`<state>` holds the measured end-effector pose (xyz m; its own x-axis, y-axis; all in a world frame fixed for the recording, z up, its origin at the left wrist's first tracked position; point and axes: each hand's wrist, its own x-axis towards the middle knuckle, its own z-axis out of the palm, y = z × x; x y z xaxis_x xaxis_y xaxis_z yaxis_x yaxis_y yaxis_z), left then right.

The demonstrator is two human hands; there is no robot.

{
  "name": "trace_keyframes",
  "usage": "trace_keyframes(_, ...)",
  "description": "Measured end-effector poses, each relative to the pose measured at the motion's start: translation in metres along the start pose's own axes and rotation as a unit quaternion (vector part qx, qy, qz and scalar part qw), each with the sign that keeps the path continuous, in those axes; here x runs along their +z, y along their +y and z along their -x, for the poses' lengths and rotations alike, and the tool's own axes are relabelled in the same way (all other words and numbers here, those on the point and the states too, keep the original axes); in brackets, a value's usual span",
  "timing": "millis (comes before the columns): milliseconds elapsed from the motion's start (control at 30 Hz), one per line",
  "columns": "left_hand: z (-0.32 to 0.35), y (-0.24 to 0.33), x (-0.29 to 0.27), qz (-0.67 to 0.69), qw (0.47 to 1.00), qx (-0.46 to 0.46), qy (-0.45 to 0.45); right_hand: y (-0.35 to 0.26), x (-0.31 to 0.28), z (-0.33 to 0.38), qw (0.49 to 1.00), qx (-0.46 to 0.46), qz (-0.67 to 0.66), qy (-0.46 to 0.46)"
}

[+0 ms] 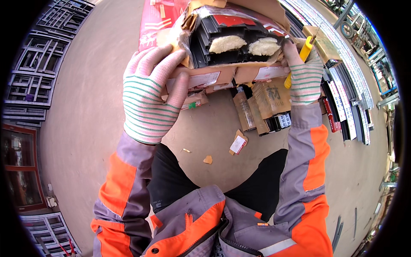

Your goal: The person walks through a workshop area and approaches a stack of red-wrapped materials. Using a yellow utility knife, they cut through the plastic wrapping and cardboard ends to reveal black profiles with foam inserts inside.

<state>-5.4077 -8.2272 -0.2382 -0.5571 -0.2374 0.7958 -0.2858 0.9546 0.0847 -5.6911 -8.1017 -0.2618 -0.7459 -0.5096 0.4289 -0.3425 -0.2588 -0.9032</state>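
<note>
In front of me is a bundle of black profiles (201,45), seen end-on, with two pale foam pieces (227,43) in it. Opened cardboard wrapping (216,76) and torn clear film surround the end. My left hand (155,94), in a white glove with pink and green stripes, grips the wrapping's left edge, fingers on top and thumb lower down. My right hand (306,75), in a matching glove, holds a yellow utility knife (305,49) with its thin tip pointing up and away. The right fingers also touch the wrapping's right edge.
Another brown-wrapped bundle (267,100) lies lower, beyond my knees. Cardboard scraps (238,142) lie on the floor. Long wrapped profiles (342,96) are stacked at the right. Metal frames (36,73) and a red-brown framed door (20,167) stand along the left.
</note>
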Motion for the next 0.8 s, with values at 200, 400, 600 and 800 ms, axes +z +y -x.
trace_keyframes(200, -0.011, 0.023, -0.002, -0.031, 0.999, 0.003, 0.013, -0.006, 0.007, 0.003, 0.999, -0.037, -0.014, 0.001)
trace_keyframes(400, -0.009, 0.034, 0.021, 0.021, 0.998, 0.013, 0.060, -0.001, 0.000, 0.000, 0.999, -0.045, 0.023, -0.004)
trace_keyframes(600, -0.001, 0.038, 0.026, -0.015, 1.000, 0.009, 0.026, 0.004, -0.004, -0.003, 0.998, -0.047, 0.045, -0.020)
trace_keyframes(800, 0.001, 0.039, 0.026, -0.028, 0.999, 0.006, 0.021, 0.003, 0.001, -0.001, 0.999, -0.050, 0.005, -0.008)
